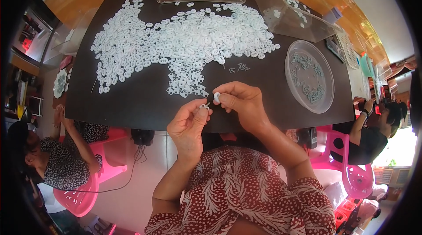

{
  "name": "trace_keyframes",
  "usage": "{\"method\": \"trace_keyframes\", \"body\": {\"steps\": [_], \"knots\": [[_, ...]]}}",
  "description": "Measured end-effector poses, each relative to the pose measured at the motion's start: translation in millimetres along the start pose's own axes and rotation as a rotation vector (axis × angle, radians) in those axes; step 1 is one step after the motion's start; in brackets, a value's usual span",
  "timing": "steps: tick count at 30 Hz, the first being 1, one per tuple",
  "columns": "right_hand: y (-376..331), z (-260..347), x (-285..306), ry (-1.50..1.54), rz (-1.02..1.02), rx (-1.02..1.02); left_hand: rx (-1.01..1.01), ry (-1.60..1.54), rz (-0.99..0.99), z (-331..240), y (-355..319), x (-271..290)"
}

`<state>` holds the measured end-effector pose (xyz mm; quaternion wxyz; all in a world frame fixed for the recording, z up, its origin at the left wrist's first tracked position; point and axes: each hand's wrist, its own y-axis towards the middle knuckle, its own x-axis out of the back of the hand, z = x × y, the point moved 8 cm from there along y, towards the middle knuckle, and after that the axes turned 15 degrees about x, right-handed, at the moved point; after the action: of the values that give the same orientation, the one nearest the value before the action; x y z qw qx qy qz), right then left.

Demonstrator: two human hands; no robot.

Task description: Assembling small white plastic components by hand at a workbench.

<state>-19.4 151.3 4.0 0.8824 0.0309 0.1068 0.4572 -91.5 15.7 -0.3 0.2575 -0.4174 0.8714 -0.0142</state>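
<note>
At the far left of the frame a seated person (61,156) in a spotted top leans by a pink chair (88,191), apart from the work. Right of that, across the upper middle of the dark table (145,99), spreads a wide heap of small white rings (176,41), its lower tip reaching down toward the hands. A few loose pins (239,68) lie just right of that tip.

Low in the centre, the left hand (190,125) pinches a white piece (204,107) between thumb and forefinger, fingers closed on it. A thin pin (209,103) seems to bridge the small gap to the right; its long axis runs up and rightward, though it is too small to be sure. The right hand (242,103) sits just beside and slightly higher, fingertips closed on a second white piece (216,97). The two pieces are near, not touching; the second lies up and right of the first, so the right hand is nearer to it.

Further right stands a clear round dish (327,77) holding grey pins, and beyond it, at the right edge, another person (373,134) sits.
</note>
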Motion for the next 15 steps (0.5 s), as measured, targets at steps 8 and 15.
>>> {"method": "trace_keyframes", "body": {"steps": [8, 15], "knots": [[-3, 11, -2, -0.042, -0.029, 0.071, -0.007, 0.1, -0.057, 1, -6, -2], [-5, 11, -4, -0.053, -0.025, 0.079, -0.051, 0.2, -0.113, 3, -7, 1]]}}
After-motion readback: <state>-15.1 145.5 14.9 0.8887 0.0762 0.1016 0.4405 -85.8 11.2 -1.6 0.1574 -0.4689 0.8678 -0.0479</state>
